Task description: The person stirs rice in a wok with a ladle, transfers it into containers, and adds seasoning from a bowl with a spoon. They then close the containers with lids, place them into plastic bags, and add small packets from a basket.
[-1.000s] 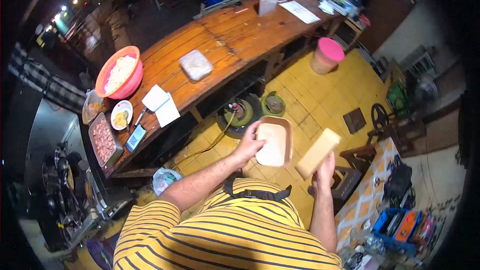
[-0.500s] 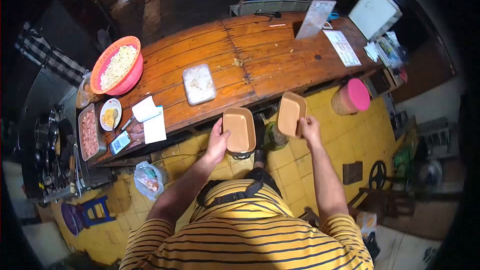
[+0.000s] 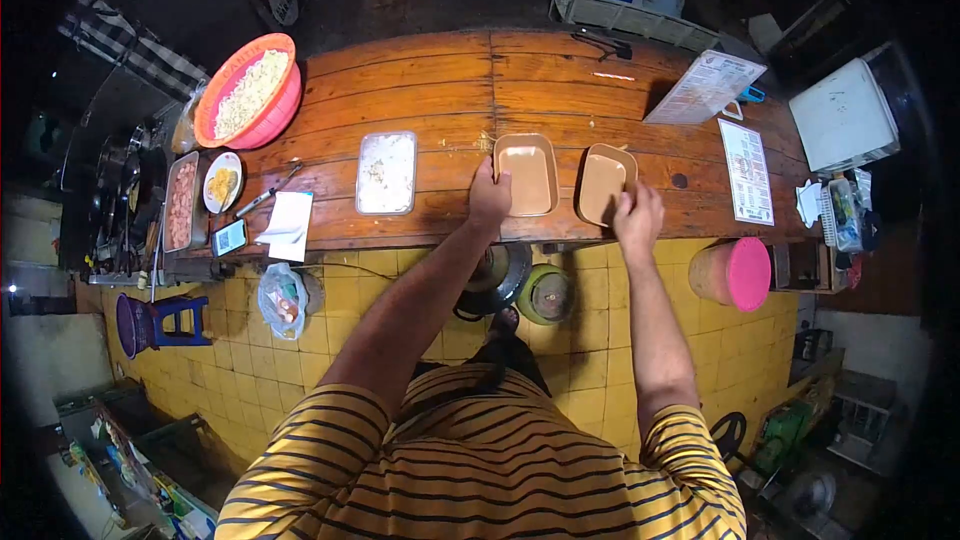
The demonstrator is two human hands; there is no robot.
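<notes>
Two brown paper food boxes, open at the top, are over the front part of the wooden counter (image 3: 400,70). My left hand (image 3: 490,196) grips the left side of one food box (image 3: 528,180), thumb along its rim. The other food box (image 3: 603,185), a little tilted, is held at its right edge by my right hand (image 3: 638,215). A narrow gap separates the two boxes. Left of them lies a clear plastic container (image 3: 387,173) with a whitish lid.
On the counter's left are a pink basket (image 3: 290,100) of noodles, a tray of sausage-like pieces (image 3: 181,202), a bowl (image 3: 222,183), a phone (image 3: 229,238) and papers (image 3: 288,223). Menu cards (image 3: 747,172) lie at right. Below stand a green gas cylinder (image 3: 546,294) and a pink-lidded bucket (image 3: 747,275).
Both hands have carried the food boxes forward, from in front of the counter's edge to over its top. My view has shifted closer to the counter.
</notes>
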